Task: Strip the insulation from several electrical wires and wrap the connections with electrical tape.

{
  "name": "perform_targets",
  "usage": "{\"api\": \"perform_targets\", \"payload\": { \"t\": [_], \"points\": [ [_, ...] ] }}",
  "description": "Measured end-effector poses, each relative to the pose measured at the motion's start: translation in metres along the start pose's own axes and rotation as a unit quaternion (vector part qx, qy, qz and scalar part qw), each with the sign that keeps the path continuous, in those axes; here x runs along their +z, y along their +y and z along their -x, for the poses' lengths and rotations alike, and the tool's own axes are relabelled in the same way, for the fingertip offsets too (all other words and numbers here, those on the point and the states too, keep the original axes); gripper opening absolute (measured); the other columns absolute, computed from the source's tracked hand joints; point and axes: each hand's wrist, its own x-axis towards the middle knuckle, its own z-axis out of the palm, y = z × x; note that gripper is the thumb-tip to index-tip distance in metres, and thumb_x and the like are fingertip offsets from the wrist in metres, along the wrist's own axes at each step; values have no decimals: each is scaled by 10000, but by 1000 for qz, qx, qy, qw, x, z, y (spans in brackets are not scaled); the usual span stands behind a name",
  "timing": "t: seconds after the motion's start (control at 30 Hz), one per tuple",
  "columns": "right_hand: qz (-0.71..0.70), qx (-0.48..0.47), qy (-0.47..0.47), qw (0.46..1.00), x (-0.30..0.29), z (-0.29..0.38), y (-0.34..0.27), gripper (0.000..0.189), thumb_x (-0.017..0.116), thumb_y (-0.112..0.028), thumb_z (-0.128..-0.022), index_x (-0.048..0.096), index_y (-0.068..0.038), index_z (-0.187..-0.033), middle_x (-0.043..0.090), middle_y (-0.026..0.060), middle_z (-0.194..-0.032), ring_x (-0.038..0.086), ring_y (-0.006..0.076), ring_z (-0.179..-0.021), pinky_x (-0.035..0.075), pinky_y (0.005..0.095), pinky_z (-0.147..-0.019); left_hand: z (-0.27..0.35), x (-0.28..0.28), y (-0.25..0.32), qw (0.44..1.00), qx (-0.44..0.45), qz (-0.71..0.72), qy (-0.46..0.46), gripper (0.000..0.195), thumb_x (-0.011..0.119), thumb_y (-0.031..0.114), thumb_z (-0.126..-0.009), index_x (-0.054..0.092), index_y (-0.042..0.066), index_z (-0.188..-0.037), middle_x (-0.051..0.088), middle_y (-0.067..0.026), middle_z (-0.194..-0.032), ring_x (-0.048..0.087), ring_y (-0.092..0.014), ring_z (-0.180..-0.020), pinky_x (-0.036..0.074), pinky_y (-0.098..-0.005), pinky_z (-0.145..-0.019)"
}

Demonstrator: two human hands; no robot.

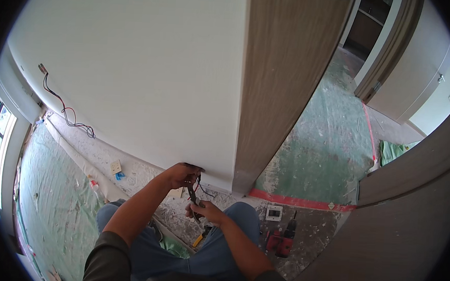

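My left hand (184, 175) is at the foot of the white wall (147, 78), its fingers on electrical wires (205, 192) that come out low on the wall. Just below it my right hand (207, 212) grips a dark hand tool (192, 194), which looks like pliers; its jaws point up at the wires. Whether the jaws touch a wire is too small to tell. A pale faceplate (176, 192) lies on the floor behind my hands. A yellow-handled tool (198, 240) is between my legs.
A red cordless drill (280, 242) and a white square switch or socket unit (274, 213) lie right of my knee. Leftward are a socket plate (115, 167), a plastic bottle (93, 184) and wires (68, 121) hanging from the wall. A wood-faced door frame (283, 67) stands at the right.
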Motion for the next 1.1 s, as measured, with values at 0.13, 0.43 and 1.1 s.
{"api": "perform_targets", "payload": {
  "t": [0.13, 0.43, 1.1],
  "points": [
    [-6, -5, 1, 1000, 0, -1, 1, 339, 535, -320, -982, 602, -11, -1104, 674, 73, -969, 648, 171, -926, 492, 325, -835, -5, -3, -1, 1000, -20, -12, 16, 174, 588, 266, -951, 615, 102, -999, 563, 19, -790, 521, -101, -641, 459, -283, -580],
    [18, -28, -8, 999, 10, 4, -1, 326, 520, -334, -988, 605, -36, -1087, 669, 56, -930, 588, 115, -769, 453, 288, -705, -3, -4, -3, 999, -32, -12, 28, 129, 592, 270, -935, 582, 142, -926, 573, 25, -816, 572, -124, -703, 462, -346, -686],
    [67, 154, 102, 981, 39, 122, -77, 491, 606, -149, -904, 445, -36, -1354, 613, 27, -977, 509, 86, -731, 452, 235, -663, 6, 11, 13, 999, -3, -39, 30, 241, 632, 343, -880, 610, 111, -818, 576, -15, -677, 552, -127, -567, 465, -287, -554]
  ]
}}
